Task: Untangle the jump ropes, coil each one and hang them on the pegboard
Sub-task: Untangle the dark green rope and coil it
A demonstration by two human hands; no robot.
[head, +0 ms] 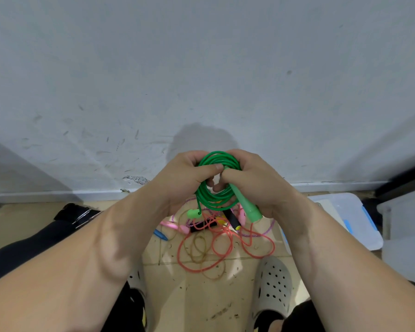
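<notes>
Nearest the camera, both forearms reached forward and met in the middle. Under them, a perforated grey clog (274, 282) sat on the tiled floor (185, 305) below the right wrist, and the floor was speckled with dark bits. Just beyond the clog, below the hands, lay the tangle: an orange-red rope (225, 245) looped wide, a thin brown rope (199, 248) wound through it, a purple speckled rope (266, 230) curving off beneath the right hand. Pink handles (175, 226) lay under the left hand, a blue handle (160, 234) just nearer than those, and a black handle with a yellow tip (234, 220) sat beneath the gap between the hands.

Up at the hands themselves: the left hand (177, 180) was clamped on the left side of the green jump rope (213, 200), thumb pressed across the top of the coil. The right hand (256, 185) was wrapped around the coil's right side and around one green handle (248, 207), which angled down and out from under its palm. The second green handle (194, 213) dangled on a short length of cord below the left hand. The coil was bunched in several loops, held in the air between both fists, well clear of the floor pile.

To the right of the right hand sat a clear plastic bin lid with blue clips (350, 219). Past the hands, a scuffed white wall (201, 68) filled everything, a skirting strip at its foot.
</notes>
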